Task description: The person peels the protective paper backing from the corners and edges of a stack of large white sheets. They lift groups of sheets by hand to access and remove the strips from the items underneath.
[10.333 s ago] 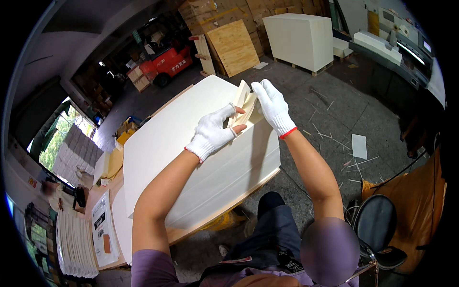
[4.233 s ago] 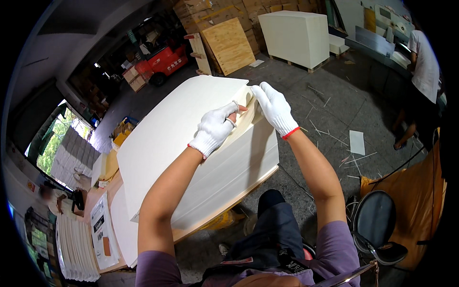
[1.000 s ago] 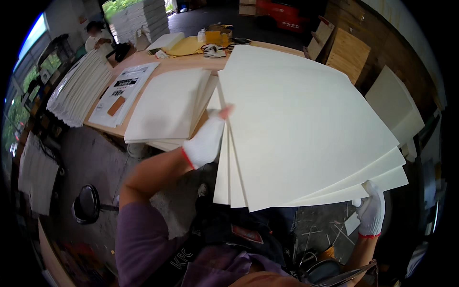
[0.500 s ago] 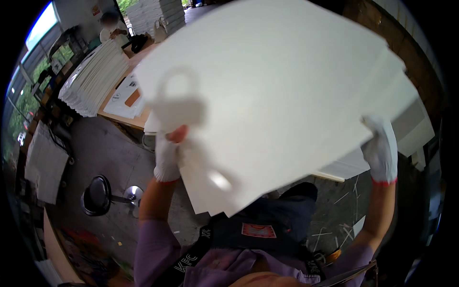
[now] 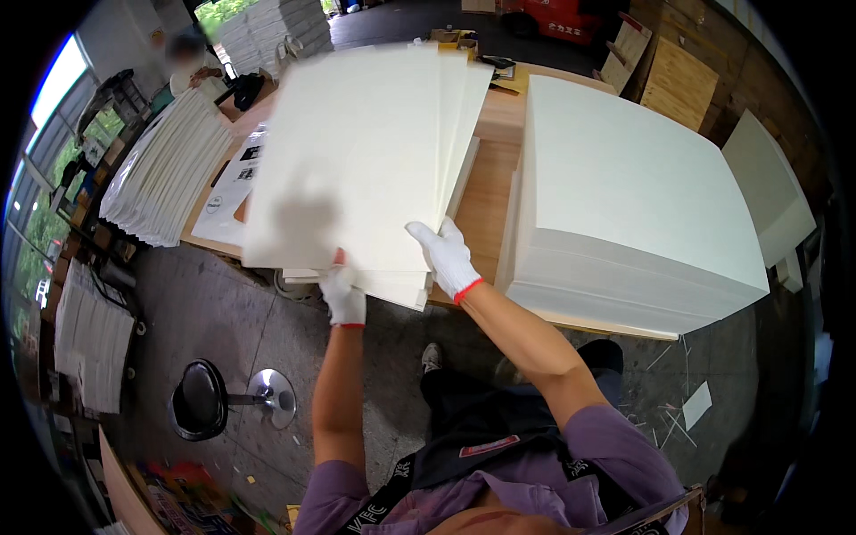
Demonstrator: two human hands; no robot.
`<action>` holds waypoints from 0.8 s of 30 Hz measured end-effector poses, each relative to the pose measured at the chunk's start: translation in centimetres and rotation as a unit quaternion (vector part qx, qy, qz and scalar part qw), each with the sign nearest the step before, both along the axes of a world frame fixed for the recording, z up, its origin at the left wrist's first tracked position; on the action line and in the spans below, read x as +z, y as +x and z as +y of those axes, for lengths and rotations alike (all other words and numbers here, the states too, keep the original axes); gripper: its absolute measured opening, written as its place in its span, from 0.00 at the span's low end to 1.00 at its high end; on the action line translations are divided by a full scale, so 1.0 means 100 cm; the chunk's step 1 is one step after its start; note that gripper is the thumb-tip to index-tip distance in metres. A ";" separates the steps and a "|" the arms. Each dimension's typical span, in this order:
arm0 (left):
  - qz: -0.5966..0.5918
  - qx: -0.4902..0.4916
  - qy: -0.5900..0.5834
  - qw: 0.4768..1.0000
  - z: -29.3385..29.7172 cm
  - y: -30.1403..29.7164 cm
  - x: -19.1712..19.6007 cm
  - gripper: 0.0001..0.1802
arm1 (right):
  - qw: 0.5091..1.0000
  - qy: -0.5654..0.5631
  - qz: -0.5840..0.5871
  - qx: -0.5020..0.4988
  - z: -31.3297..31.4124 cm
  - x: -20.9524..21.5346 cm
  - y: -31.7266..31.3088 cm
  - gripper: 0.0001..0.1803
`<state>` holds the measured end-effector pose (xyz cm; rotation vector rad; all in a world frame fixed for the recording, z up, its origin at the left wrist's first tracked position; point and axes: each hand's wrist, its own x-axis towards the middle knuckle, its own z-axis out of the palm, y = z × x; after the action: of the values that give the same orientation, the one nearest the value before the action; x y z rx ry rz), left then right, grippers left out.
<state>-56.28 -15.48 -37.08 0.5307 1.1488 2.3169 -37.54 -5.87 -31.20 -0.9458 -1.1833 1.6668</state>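
Note:
A few large white board sheets (image 5: 357, 160) lie over the left part of the table, fanned out along their right side. My left hand (image 5: 342, 296), in a white glove with a red cuff and a bare thumb tip, grips their near edge, thumb on top. At their right edge, my gloved right hand (image 5: 446, 254) holds the fanned edges, its thumb over the top sheet; some of its fingertips are hidden. Beneath them, corners of more white sheets (image 5: 397, 292) stick out. To the right stands a tall stack of white board (image 5: 633, 205).
The wooden table (image 5: 495, 169) shows between the piles. At the left are a bundle of white sheets (image 5: 169, 165) and a printed white sheet (image 5: 234, 196). A black stool (image 5: 201, 399) stands on the floor. Offcuts (image 5: 697, 406) lie at lower right. A person (image 5: 196, 76) sits far left.
The sheets have come down and left from in front of me onto the table's left part. My right hand has moved left to their edge, uncovering the tall stack.

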 end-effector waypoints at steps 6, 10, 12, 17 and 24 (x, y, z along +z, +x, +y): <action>-0.162 -0.029 -0.131 0.978 0.025 0.002 -0.043 0.18 | 0.985 -0.172 0.015 0.003 0.036 -0.076 -0.005 0.24; -0.169 -0.051 -0.107 0.978 0.031 -0.004 -0.064 0.17 | 0.986 -0.158 0.058 -0.016 0.039 -0.090 -0.007 0.22; -0.169 -0.092 -0.102 0.976 0.034 -0.005 -0.066 0.14 | 0.986 -0.154 0.065 -0.010 0.043 -0.093 -0.004 0.22; -0.257 -0.155 -0.136 0.944 0.009 -0.034 -0.043 0.13 | 0.985 -0.086 -0.053 0.138 -0.011 -0.024 0.039 0.18; 0.248 0.086 0.076 0.962 -0.011 0.150 0.160 0.29 | 0.900 -0.099 -0.097 0.413 -0.084 0.039 0.286 0.20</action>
<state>-41.30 -16.62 -21.06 1.1622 1.2792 2.5118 -8.96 -14.23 -27.33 -0.7818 -1.7262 2.4369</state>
